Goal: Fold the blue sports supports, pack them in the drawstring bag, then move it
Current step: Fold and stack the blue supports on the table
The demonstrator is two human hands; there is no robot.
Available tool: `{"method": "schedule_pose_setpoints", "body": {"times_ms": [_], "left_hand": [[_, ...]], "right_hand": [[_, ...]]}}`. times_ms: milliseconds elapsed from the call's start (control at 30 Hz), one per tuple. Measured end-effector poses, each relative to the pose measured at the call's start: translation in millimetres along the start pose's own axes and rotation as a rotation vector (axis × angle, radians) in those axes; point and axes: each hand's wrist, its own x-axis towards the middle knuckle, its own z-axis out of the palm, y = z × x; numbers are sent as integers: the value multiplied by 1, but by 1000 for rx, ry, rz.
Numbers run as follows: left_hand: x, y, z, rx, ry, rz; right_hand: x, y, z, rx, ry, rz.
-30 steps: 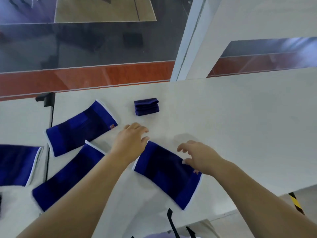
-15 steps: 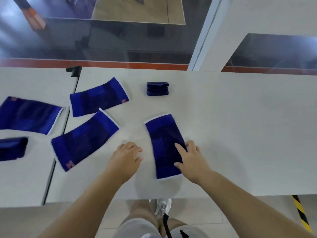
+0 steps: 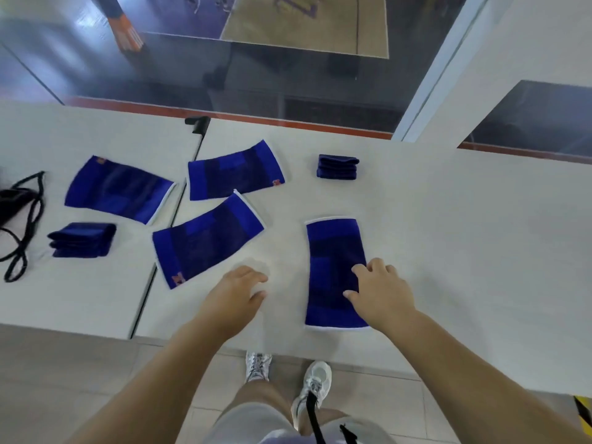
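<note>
Grey floor tiles (image 3: 80,379) and white shoes (image 3: 315,379) come first. On the white table (image 3: 480,251), the right hand (image 3: 381,293) lies relaxed on a flat blue support (image 3: 330,248). The left hand (image 3: 234,299) is loose, holding nothing. A black drawstring bag (image 3: 12,203) sits far left. Behind is a glass wall (image 3: 224,68).

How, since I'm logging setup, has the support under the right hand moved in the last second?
Yes: the support turned from diagonal to square with the near edge of the table.
</note>
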Motion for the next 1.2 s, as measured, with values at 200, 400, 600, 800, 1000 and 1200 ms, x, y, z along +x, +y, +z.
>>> {"method": "schedule_pose_setpoints", "body": {"times_ms": [200, 400, 600, 800, 1000, 1200], "left_hand": [[20, -44, -44, -40, 112, -170], [62, -83, -69, 4, 90, -194], [86, -90, -73, 184, 21, -186], [86, -85, -77, 72, 32, -154], [76, -57, -80, -164, 4, -124], [69, -5, -88, -440, 45, -52]], "right_hand": [[10, -42, -12, 104, -7, -57], [22, -79, -14, 149, -56, -59], [24, -88, -16, 203, -57, 3], [19, -81, -12, 225, -65, 42], [13, -67, -12, 245, -54, 50], [9, -49, -23, 291, -27, 46]]}}
